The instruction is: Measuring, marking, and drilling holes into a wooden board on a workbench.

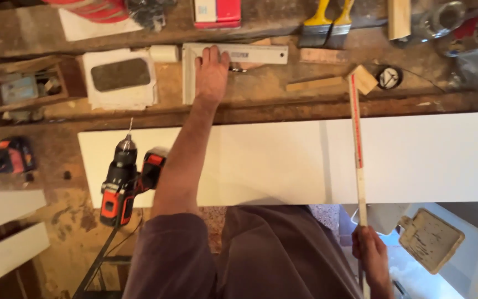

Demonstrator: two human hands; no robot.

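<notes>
The left hand (212, 69) lies flat, fingers spread, on a grey metal square (233, 55) atop the rough wooden counter (261, 88), while the right hand (373, 256) grips a slim folding rule (356, 144) upright over the smooth white board (283, 160).

grey metal square (233, 55) flat on workbench; folding rule (356, 138) upright.

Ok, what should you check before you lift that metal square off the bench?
1. Left hand on the metal square: ok, it lies flat on the corner, but no closed grip shows.
2. Right hand gripping the folding ruler: ok.
3. Ruler free of the wooden block: not ok, its tip meets it.
4. Cordless drill out of the arm's way: ok, it lies on the white board, left of the arm.
5. Anything caught under the square: cannot tell.
</notes>
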